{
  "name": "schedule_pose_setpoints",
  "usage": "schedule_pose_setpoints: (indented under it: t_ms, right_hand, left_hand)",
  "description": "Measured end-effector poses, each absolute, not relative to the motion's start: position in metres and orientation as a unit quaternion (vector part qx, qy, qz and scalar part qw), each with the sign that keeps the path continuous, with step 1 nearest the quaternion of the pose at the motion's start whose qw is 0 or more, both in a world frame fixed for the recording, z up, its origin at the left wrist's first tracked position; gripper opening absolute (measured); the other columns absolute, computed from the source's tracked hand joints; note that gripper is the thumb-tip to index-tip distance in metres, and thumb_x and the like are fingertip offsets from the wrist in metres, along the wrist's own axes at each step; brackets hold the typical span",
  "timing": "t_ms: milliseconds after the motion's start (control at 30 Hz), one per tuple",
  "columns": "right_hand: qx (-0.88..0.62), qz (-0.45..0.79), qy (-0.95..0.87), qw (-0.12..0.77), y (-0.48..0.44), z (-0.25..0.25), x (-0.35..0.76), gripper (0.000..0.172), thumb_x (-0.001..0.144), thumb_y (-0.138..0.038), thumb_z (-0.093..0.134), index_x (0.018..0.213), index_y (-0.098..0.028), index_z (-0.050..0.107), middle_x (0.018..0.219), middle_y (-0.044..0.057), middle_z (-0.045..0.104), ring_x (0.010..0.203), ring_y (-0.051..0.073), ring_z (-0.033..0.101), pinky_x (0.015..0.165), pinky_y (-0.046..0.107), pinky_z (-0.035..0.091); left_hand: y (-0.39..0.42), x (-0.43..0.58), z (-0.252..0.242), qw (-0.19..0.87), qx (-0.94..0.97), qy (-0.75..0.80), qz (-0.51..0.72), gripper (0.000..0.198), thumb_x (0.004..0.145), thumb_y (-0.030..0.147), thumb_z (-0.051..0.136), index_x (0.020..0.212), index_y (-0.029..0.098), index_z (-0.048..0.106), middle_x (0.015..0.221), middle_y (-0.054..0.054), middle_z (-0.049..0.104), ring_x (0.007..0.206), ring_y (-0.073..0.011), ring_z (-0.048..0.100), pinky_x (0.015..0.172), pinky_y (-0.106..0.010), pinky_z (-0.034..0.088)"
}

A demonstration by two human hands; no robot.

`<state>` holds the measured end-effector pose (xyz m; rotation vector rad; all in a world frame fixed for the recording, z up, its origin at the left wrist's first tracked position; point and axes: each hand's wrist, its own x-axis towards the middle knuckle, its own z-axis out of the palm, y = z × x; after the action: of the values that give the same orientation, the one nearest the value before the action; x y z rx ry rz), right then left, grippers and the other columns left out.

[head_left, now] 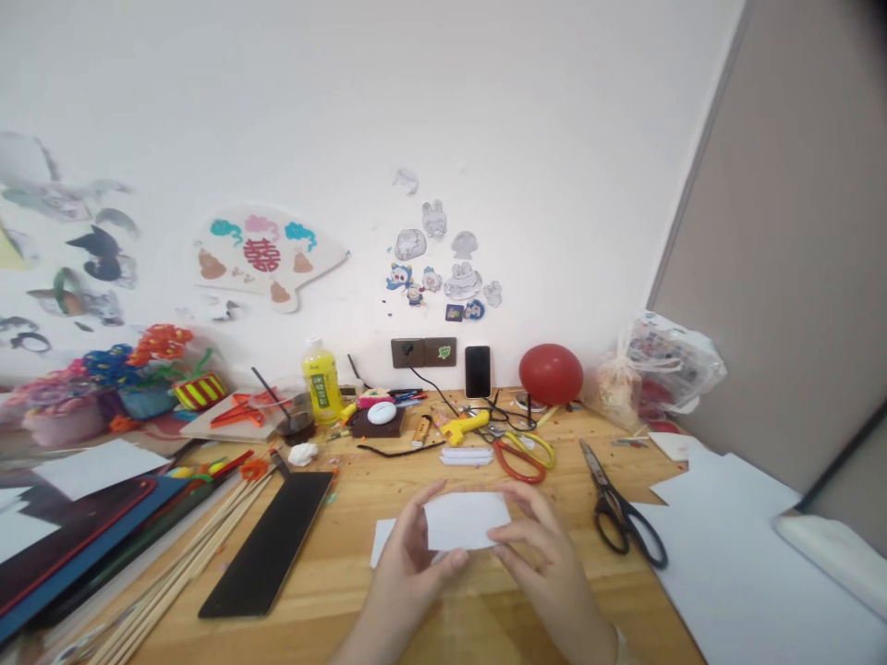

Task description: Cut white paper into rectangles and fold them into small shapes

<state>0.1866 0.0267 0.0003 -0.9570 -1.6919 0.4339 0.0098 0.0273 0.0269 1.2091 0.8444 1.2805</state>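
Observation:
Between both hands, just above the wooden table (478, 619), is a small white piece of paper (467, 520). My left hand (414, 559) grips its left end, thumb at the lower edge and fingers behind. On the right end, my right hand (544, 550) pinches the paper with thumb and fingers. Another white paper piece (381, 539) lies on the table, partly hidden behind my left hand. Beyond the hands rests a small stack of folded white paper strips (467, 456).
Black-handled scissors (620, 508) lie at right beside large white sheets (735, 554). Red-and-yellow scissors (527, 457) are behind my hands. A black flat board (270, 545) and wooden sticks (180, 568) lie left. A yellow drink bottle (322, 380), phone (478, 371) and red balloon (551, 374) stand along the wall.

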Motion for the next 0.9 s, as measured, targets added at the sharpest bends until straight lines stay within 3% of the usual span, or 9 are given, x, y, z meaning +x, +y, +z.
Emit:
schedule_pose_setpoints:
  t_ms: [100, 200, 300, 467, 667, 900]
  right_hand:
    - [-0.412, 0.213, -0.699, 0.545, 0.025, 0.001, 0.186, 0.009, 0.078, -0.023, 0.061, 0.075, -0.025, 0.069, 0.122, 0.007, 0.049, 0.114, 0.025, 0.048, 0.095, 0.039, 0.042]
    - [-0.404, 0.248, -0.681, 0.558, 0.024, 0.004, 0.186, 0.008, 0.075, -0.032, 0.065, 0.077, -0.024, 0.068, 0.122, 0.010, 0.050, 0.115, 0.027, 0.048, 0.096, 0.042, 0.040]
    - [-0.383, 0.316, -0.640, 0.586, 0.024, 0.009, 0.185, 0.023, 0.071, -0.042, 0.067, 0.084, -0.024, 0.067, 0.119, 0.011, 0.053, 0.113, 0.027, 0.050, 0.094, 0.040, 0.042]
    - [-0.344, 0.473, -0.559, 0.588, 0.020, 0.016, 0.179, 0.043, 0.063, -0.054, 0.069, 0.089, -0.021, 0.061, 0.094, 0.009, 0.063, 0.090, 0.025, 0.062, 0.078, 0.036, 0.050]
    - [-0.332, 0.524, -0.502, 0.603, 0.015, 0.019, 0.174, 0.056, 0.056, -0.045, 0.077, 0.101, -0.022, 0.052, 0.089, 0.006, 0.064, 0.084, 0.024, 0.063, 0.073, 0.036, 0.050]
    - [-0.423, 0.491, -0.452, 0.613, 0.015, 0.019, 0.170, 0.037, 0.061, -0.034, 0.072, 0.091, -0.019, 0.056, 0.071, 0.000, 0.062, 0.056, 0.016, 0.059, 0.056, 0.030, 0.049]
  left_hand:
    - [0.031, 0.007, 0.017, 0.550, 0.506, 0.348, 0.566, 0.065, 0.054, 0.044, 0.079, 0.107, 0.023, 0.048, 0.118, -0.013, 0.059, 0.105, -0.0308, 0.057, 0.080, -0.037, 0.049]
    - [0.031, 0.006, 0.013, 0.549, 0.495, 0.353, 0.574, 0.079, 0.052, 0.044, 0.080, 0.117, 0.023, 0.041, 0.114, -0.014, 0.062, 0.100, -0.0310, 0.060, 0.079, -0.038, 0.049]
    - [0.027, 0.008, 0.020, 0.546, 0.486, 0.356, 0.583, 0.082, 0.051, 0.046, 0.080, 0.118, 0.020, 0.041, 0.108, -0.014, 0.065, 0.097, -0.0308, 0.062, 0.077, -0.037, 0.050]
    - [0.022, 0.011, 0.030, 0.549, 0.471, 0.372, 0.582, 0.067, 0.053, 0.045, 0.080, 0.106, 0.019, 0.049, 0.097, -0.011, 0.070, 0.087, -0.0269, 0.066, 0.072, -0.033, 0.051]
    - [0.023, 0.011, 0.025, 0.564, 0.444, 0.413, 0.561, 0.052, 0.053, 0.045, 0.079, 0.091, 0.018, 0.055, 0.089, -0.010, 0.073, 0.086, -0.0267, 0.067, 0.076, -0.034, 0.051]
    - [0.021, 0.013, 0.025, 0.606, 0.405, 0.391, 0.562, 0.054, 0.053, 0.041, 0.082, 0.094, 0.017, 0.057, 0.090, -0.011, 0.073, 0.087, -0.0255, 0.067, 0.077, -0.033, 0.051]
